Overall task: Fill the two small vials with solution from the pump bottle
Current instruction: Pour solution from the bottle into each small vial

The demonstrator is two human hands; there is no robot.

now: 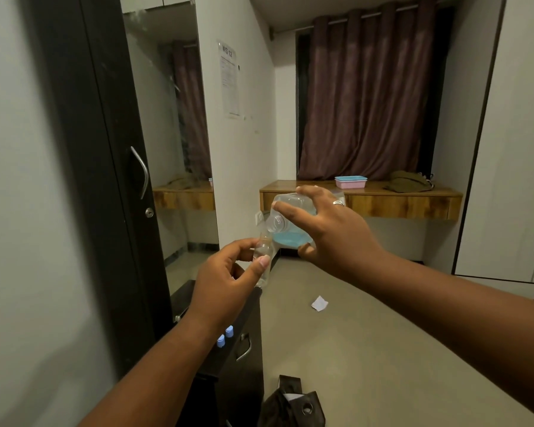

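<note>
A small room with white walls: a dark cabinet (228,359) stands low at 7 o'clock, its top carrying two blue caps (225,336) side by side, and its drawer front shows a metal handle. Left of it a dark door (105,167) with a curved handle rises at 9 o'clock, with a mirror (170,134) beside it. At 12 o'clock a brown curtain (364,94) hangs over a wooden shelf (383,204), which holds a pink and blue tray (350,182) and some folded olive cloth (409,181). A printed sheet (229,80) is stuck on the wall at 11 o'clock. The grey floor (383,349) has a scrap of paper (319,303) near the centre and a dark bag (292,405) at 6 o'clock. Both hands are held up in mid air at the centre. The left hand (225,288) grips a clear vial (263,260), nearly upright, with thumb and fingers (264,261) clasped round its body; the mouth points up toward 12 o'clock. The right hand (330,232) is wrapped over the bottle (290,220), which is tipped on its side with no pump on it, its open neck pointing toward 9 o'clock and meeting the vial's mouth. Blue solution (292,238) pools along the bottle's lower side, close to the neck. A ring (338,202) shows on the right hand.
</note>
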